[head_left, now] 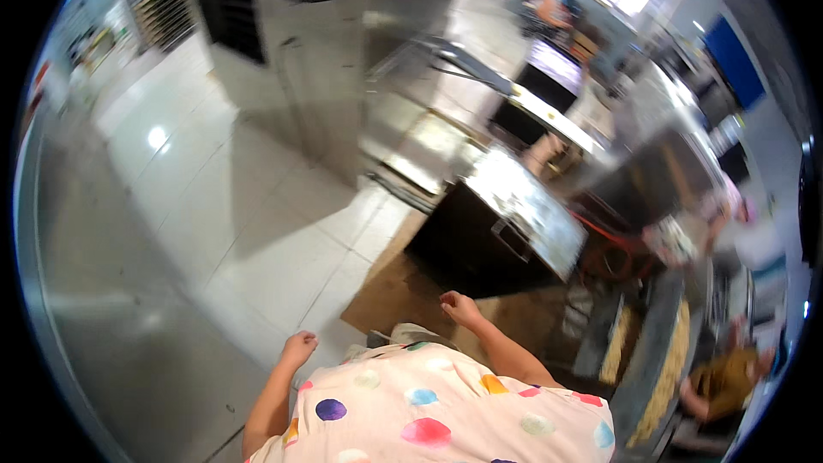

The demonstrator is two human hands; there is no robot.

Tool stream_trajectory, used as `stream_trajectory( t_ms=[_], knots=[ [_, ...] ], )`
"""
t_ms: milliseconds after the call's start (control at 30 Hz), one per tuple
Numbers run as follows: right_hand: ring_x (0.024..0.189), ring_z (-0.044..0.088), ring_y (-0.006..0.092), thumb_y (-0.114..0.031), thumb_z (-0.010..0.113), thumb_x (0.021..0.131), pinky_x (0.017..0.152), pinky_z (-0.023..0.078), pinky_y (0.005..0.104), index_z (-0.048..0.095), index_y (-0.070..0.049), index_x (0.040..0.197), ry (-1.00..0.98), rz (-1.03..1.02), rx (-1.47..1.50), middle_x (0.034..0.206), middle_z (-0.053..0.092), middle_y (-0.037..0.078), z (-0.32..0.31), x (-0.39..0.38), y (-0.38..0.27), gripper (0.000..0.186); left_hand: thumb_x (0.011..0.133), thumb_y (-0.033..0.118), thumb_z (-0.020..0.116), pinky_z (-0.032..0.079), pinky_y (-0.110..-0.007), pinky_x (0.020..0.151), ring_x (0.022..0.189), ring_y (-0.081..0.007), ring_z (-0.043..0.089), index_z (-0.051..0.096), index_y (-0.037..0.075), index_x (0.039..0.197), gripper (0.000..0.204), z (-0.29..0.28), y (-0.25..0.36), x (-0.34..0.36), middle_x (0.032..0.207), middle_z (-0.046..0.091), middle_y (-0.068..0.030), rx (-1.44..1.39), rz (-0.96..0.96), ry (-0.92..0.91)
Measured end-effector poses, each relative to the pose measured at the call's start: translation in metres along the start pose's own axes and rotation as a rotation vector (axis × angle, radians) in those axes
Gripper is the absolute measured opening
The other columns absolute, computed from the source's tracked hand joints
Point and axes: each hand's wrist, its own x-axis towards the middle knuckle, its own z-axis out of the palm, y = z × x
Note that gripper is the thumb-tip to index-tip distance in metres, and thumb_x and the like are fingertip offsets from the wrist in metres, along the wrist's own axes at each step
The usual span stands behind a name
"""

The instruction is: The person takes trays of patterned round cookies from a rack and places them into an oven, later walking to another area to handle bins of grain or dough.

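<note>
My left hand [299,348] hangs low in front of me over the white floor tiles, its fingers curled in and nothing seen in them. A little farther forward, my right hand [463,309] is also loosely closed, with nothing visible in it. It is nearest to a dark box [467,244] with a shiny metal top and a handle on its side, but apart from it. Below both hands spreads my pale apron-like garment with coloured spots [424,411]. The picture is smeared by motion, so finger details are soft.
A long metal surface [94,309] runs along the left. Ahead stands a tall metal cabinet [313,69]. Brown sheeting [377,296] lies on the tiles. At right are grey trays [647,360] with pale yellow strips, and a person in mustard-coloured clothing [724,381].
</note>
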Motion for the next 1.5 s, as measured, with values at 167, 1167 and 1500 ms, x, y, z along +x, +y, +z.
stream_trajectory(
  t_ms=[167,1167,1500],
  knots=[
    [0.089,0.065,0.0284,-0.021,0.06,0.081,0.08,0.051,0.0354,0.062,-0.003,0.108,-0.289,-0.178,-0.3,0.094,0.067,0.016,0.045,0.087,-0.076,0.032,0.083,0.027,0.061,0.051,-0.033,0.072,0.077,-0.0219,0.067,0.063,0.0,0.104,0.035,-0.06,-0.012,0.045,0.089,0.068,-0.015,-0.13,0.034,0.06],
    [0.079,0.067,0.0191,-0.021,0.06,0.079,0.073,0.052,0.0313,0.061,-0.004,0.111,-0.685,-0.377,-0.501,0.089,0.069,0.011,0.387,0.547,-0.748,0.036,0.081,0.032,0.053,0.049,-0.041,0.08,0.086,-0.0318,0.064,0.069,0.005,0.09,0.033,-0.737,-0.292,0.269,0.089,0.067,-0.0172,-0.302,-0.464,0.584],
    [0.068,0.066,0.019,-0.022,0.064,0.076,0.064,0.053,0.0345,0.069,-0.002,0.092,-0.66,-0.067,-0.75,0.08,0.068,0.013,0.491,0.783,-0.903,0.027,0.082,0.029,0.057,0.051,-0.035,0.062,0.065,-0.0188,0.065,0.066,0.002,0.09,0.029,-0.986,-0.325,0.373,0.075,0.068,-0.0092,-0.434,-0.419,0.56]
  ],
)
